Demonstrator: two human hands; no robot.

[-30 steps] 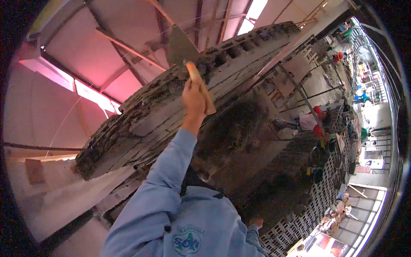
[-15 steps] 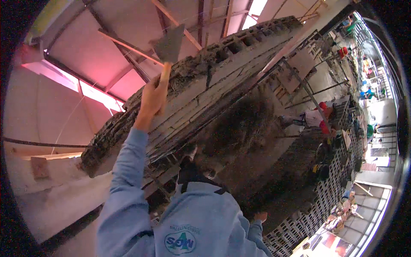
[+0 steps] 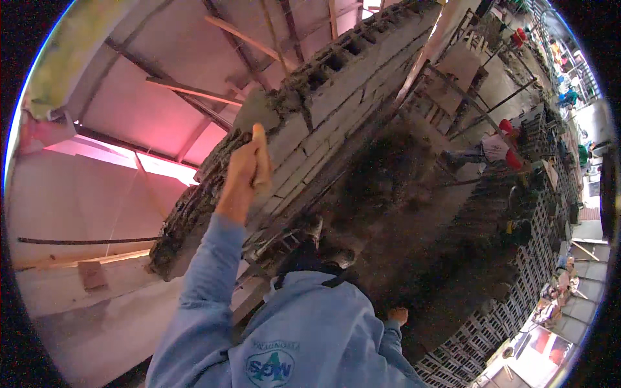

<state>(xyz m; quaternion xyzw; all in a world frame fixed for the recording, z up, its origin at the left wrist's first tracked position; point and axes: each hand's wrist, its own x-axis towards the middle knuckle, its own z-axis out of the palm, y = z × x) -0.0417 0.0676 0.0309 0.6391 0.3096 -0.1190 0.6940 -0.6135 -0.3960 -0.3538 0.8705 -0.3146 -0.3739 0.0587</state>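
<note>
My left hand (image 3: 244, 169) is closed round the pale wooden handle of a mason's trowel. The trowel's grey blade (image 3: 254, 111) lies against the mortar-covered top of a hollow-block wall (image 3: 346, 107), which slants across the view. Rough wet-looking mortar (image 3: 207, 165) covers the near part of the wall's top; open block cavities show farther along. Low on the right, my right hand (image 3: 398, 315) hangs beside my body over the dark ground, its fingers curled. Whether it holds anything is too small to tell.
Beyond the wall's left side are a pale sheet wall and roof with timber battens (image 3: 194, 90). A small block (image 3: 92, 276) sits on a ledge at left. Stacked hollow blocks (image 3: 495, 326) line the lower right. A person in white and red (image 3: 501, 147) bends near metal scaffolding bars (image 3: 462, 97).
The trowel has come down from above the wall onto the mortar at its top. My right hand's fingers look more curled. The whole view has shifted slightly.
</note>
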